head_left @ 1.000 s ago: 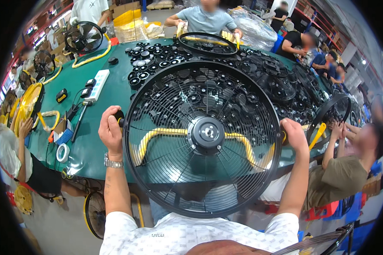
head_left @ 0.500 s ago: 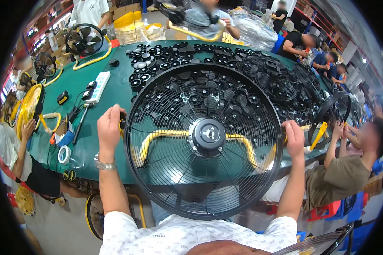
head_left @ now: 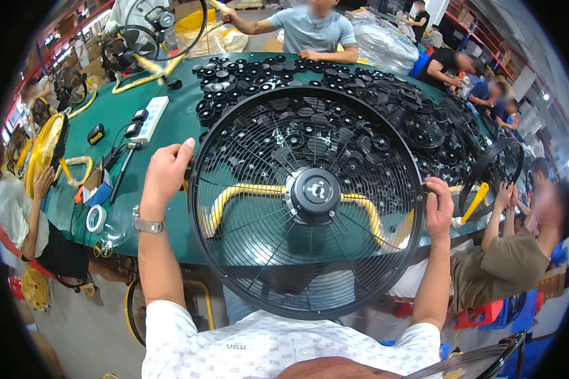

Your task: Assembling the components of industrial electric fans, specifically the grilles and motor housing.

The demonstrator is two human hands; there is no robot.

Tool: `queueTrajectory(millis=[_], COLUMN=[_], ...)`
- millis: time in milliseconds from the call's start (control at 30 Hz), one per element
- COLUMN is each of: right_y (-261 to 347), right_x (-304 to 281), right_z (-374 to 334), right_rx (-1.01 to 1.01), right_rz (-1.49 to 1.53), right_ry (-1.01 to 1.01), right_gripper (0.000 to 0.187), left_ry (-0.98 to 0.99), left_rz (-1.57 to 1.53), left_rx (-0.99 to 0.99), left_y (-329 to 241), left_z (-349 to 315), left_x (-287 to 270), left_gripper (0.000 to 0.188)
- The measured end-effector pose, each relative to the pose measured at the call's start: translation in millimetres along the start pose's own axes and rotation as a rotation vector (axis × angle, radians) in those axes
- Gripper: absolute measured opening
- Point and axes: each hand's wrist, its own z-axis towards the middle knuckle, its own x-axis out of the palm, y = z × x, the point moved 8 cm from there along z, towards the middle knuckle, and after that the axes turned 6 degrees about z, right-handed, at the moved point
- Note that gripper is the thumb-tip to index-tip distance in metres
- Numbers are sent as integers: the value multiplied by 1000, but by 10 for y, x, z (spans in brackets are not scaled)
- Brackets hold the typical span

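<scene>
A large round black fan (head_left: 317, 194) with a wire grille stands upright in front of me at the table's near edge. Through its grille shows the curved yellow tube stand (head_left: 250, 189). At the fan's left rim my left hand (head_left: 167, 174) is closed on the side knob, thumb uppermost; the fingers hide the knob. On the opposite rim my right hand (head_left: 439, 207) has its fingers curled in against the fan's edge, the index finger touching the rim. What lies inside those fingers is hidden.
Many black round parts (head_left: 224, 85) cover the green table (head_left: 189, 117). On its left lie a white power strip (head_left: 152, 120), a long-handled tool (head_left: 125, 170), a tape roll (head_left: 96, 218) and a yellow fan (head_left: 47, 155). A person (head_left: 316, 31) opposite holds another fan; others work alongside.
My left hand has rotated at the knob, its thumb now on top. The fan has shifted slightly up and right. Across the table, a person has swung a fan to the left.
</scene>
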Motion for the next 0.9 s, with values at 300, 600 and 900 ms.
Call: queueTrajectory(millis=[300,600,900], right_y=[-563,-19,-633], right_x=[213,18,130], right_z=[149,26,38], right_rx=[764,39,692], right_rz=[162,87,279], right_ry=[469,-5,239], right_gripper=[25,16,29], left_ry=[-625,-28,-550], left_rz=[-491,-157,-691], left_rx=[523,56,536], left_y=[172,82,248], left_z=[-383,-64,-346], left_x=[10,33,132], left_gripper=[28,27,25])
